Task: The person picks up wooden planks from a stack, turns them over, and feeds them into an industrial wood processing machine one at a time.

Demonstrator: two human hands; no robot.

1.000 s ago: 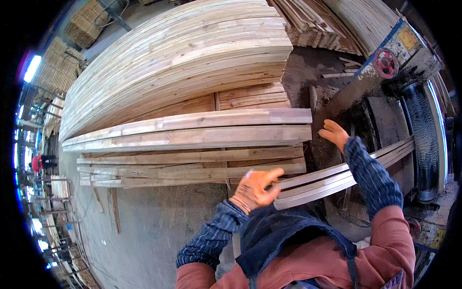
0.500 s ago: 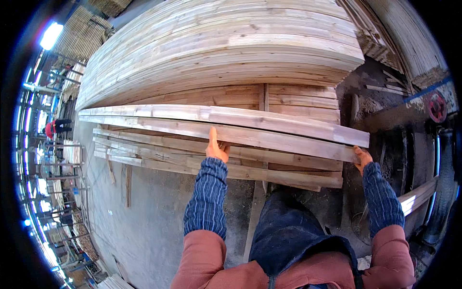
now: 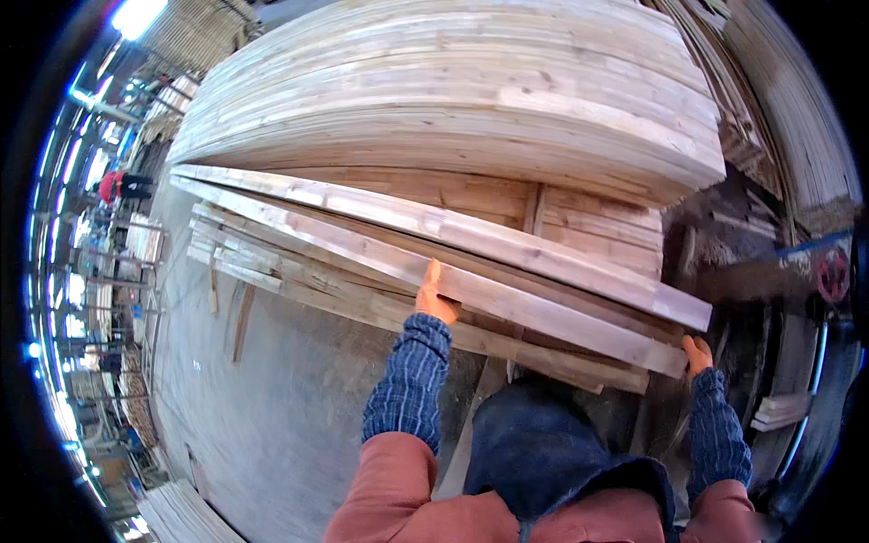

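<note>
I hold a long pale wooden plank (image 3: pixel 552 310) that slants from the far left toward my right side. My left hand (image 3: pixel 436 294) grips it near mid-length, thumb over its upper face and fingers beneath. At its right end, my right hand (image 3: pixel 697 355) is closed round the end, its fingers partly hidden. A second long plank (image 3: pixel 507 237) lies just beyond, with a gap that widens to the right; the two nearly meet at their far left ends. Under both, several loose boards (image 3: pixel 525 348) lie on the near side of a low layer of boards (image 3: pixel 602 240).
A tall stack of planks (image 3: pixel 434 81) rises beyond the low layer. To the right stands machinery with a red handwheel (image 3: pixel 831 276), above some short wood pieces (image 3: pixel 780 412). Grey concrete floor (image 3: pixel 262 416) spreads left. Far left is a person in red (image 3: pixel 113 187).
The right end of my plank has swung toward me, both hands moving with it. The second plank's right end also sits nearer, and the gap between the two has widened. My view has shifted slightly.
</note>
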